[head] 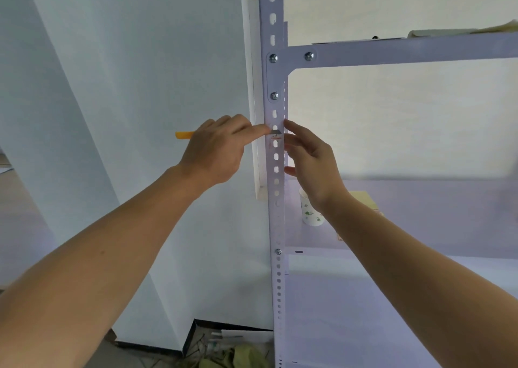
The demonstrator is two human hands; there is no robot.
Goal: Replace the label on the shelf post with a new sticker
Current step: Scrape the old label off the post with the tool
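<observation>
The label (275, 136) sits on the front face of the shelf post (277, 222), roughly midway between the upper bolted joint and the lower shelf, over one of the post's slotted holes. It is small and pale with orange marks; its print is too small to read. The grey blade of a scraper (183, 135) lies against the post at the label's top edge, and its yellow handle sticks out to the left. The left hand (217, 150) grips this scraper with its fingers curled round the handle and the forefinger stretched toward the blade, so most of the tool is hidden. The right hand (312, 157) holds nothing: its fingers are loosely extended, with the tips and thumb touching the right edge of the post just beside the label.

Above, three bolts (273, 58) fix a cross beam (406, 51) to the post. Behind the right wrist a paper cup (311, 213) with green print stands upright on the shelf board (420, 213), partly hidden by the post and the arm. A yellow pad (363, 199) lies flat farther right. A white wall (140, 87) stands to the left of the post, and at its foot an open box (196, 337) holds papers and clutter.
</observation>
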